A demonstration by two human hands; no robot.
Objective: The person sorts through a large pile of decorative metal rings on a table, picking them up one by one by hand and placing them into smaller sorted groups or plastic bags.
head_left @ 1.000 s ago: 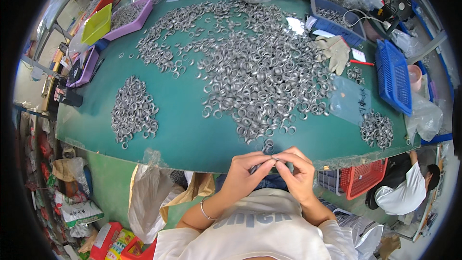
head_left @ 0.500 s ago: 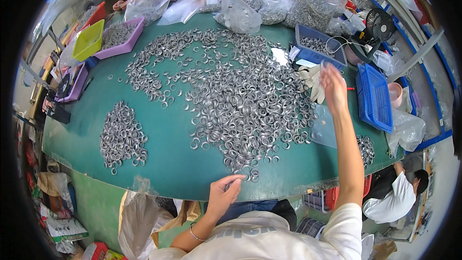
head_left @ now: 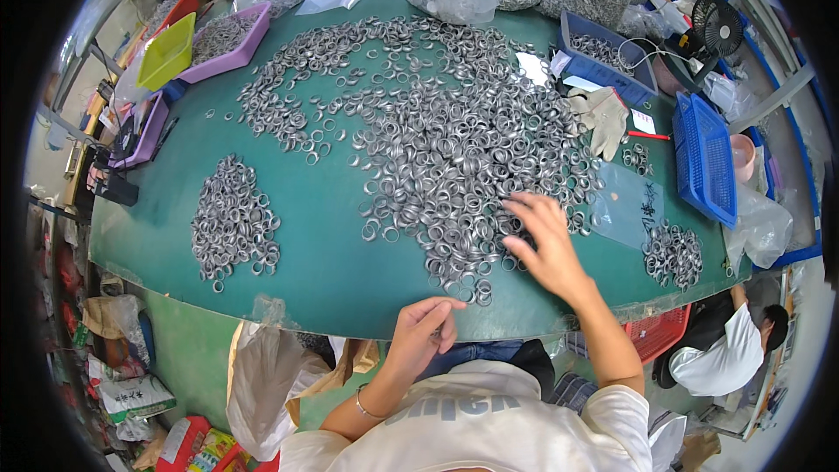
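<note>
A large heap of grey metal rings (head_left: 454,157) spreads over the green table. My right hand (head_left: 544,240) is over the heap's near right side, its fingers apart and bent toward the rings. Nothing shows in its grip; whether the fingertips touch the rings I cannot tell. At the table's near edge my left hand (head_left: 424,330) is closed, thumb and fingers curled together just below the heap's tip. Whatever it holds is mostly hidden. A smaller ring pile (head_left: 232,225) lies to the left, and another ring pile (head_left: 673,255) lies at the right.
A glove (head_left: 603,121), a red pen (head_left: 648,135) and a clear plastic bag (head_left: 626,208) lie right of the heap. Blue baskets (head_left: 704,157), a blue bin (head_left: 609,54) and a fan (head_left: 718,24) stand beyond. Pink and yellow-green trays (head_left: 166,52) stand far left.
My right hand has come back from beside the glove to the heap's near right side. The whole view has shifted slightly. My left hand stays closed near the table edge.
</note>
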